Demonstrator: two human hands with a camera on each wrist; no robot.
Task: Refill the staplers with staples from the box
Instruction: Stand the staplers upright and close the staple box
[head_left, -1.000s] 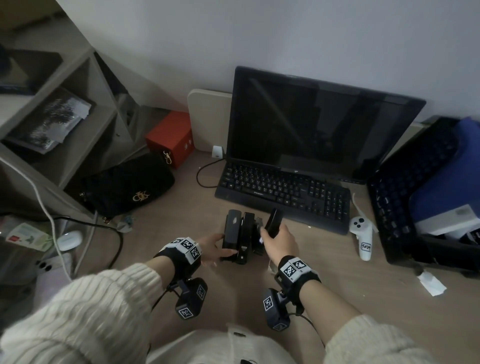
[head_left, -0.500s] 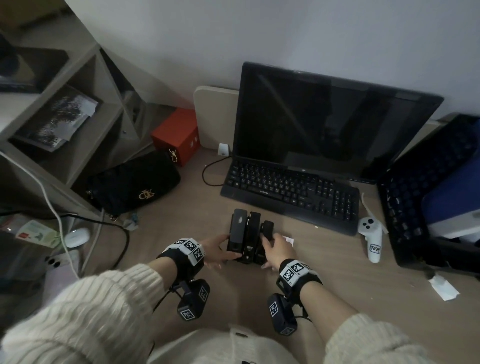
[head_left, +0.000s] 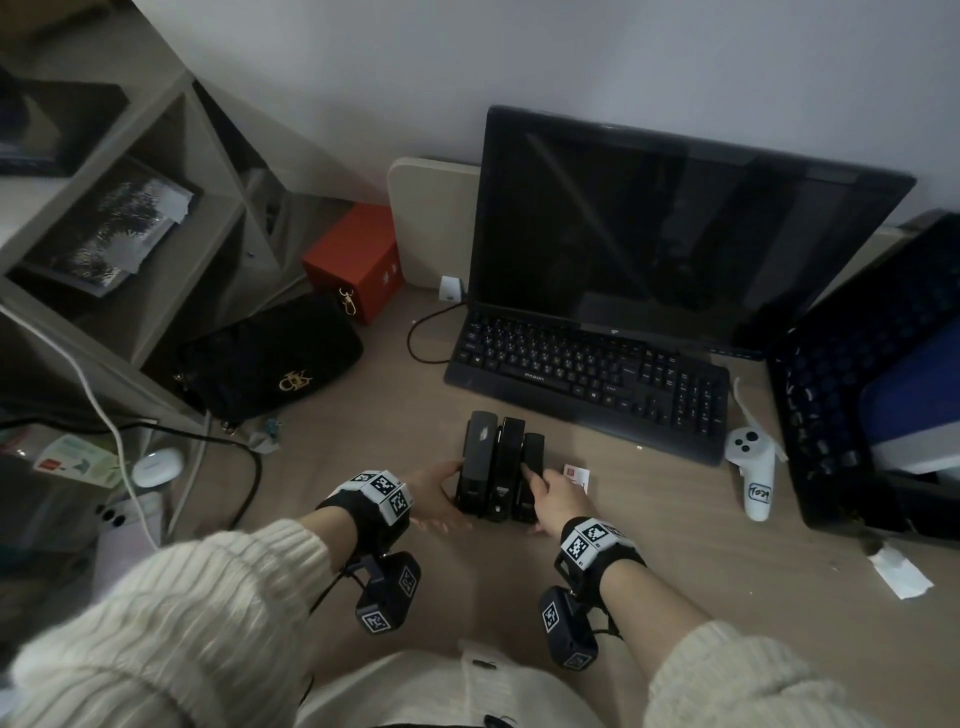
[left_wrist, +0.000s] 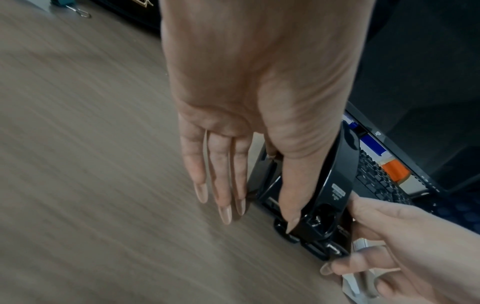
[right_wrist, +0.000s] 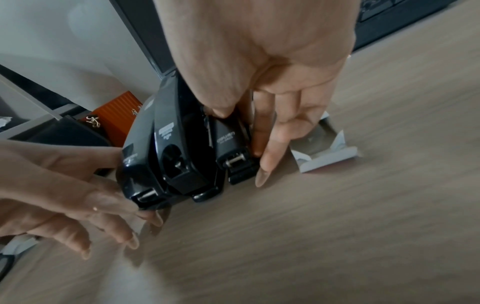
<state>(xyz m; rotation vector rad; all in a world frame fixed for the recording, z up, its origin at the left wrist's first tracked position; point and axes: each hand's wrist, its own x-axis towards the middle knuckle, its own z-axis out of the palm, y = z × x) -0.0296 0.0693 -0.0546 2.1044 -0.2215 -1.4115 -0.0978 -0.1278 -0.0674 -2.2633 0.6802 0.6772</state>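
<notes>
left hand (head_left: 434, 493) flat-fingered against the staplers (head_left: 511, 457), right hand (head_left: 553, 501) tight around smallest stapler (head_left: 532, 448)

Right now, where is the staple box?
In the head view, the staple box lies on the desk, just right of the smallest stapler and the right hand, in front of the keyboard.

Staple box (head_left: 577, 474) partly behind R hand (head_left: 551, 500)

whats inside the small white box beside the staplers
The box lies open, flaps spread. Its inside shows only a dull grey surface; whether that is staples or bare card is too blurred to tell. The right hand hides one edge.
</notes>
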